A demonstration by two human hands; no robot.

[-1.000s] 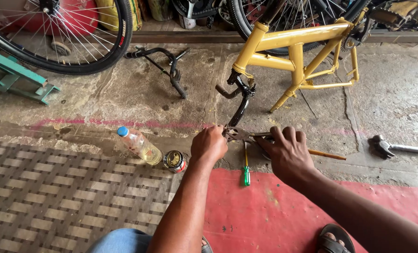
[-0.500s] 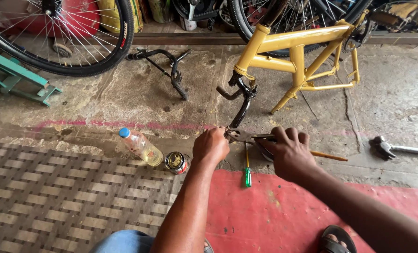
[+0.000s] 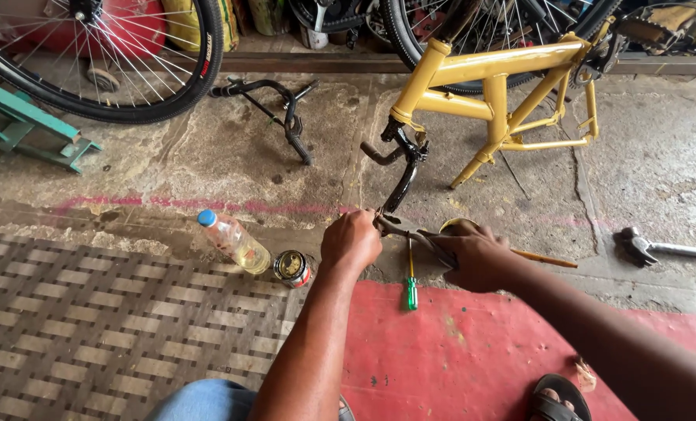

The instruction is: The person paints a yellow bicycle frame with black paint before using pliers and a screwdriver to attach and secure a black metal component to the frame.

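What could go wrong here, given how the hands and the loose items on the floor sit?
The left hand is right at the pliers that the right hand grips, so a slip might pinch it. The plastic bottle and small tin lie close to the left forearm and could be knocked over.

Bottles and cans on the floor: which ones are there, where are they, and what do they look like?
Plastic bottle: lying on its side on the floor, left of the left hand; clear, blue cap, yellowish liquid inside.
Small can: right beside the bottle, near the red mat; round, open top, red and white label.
No signs or screens show.
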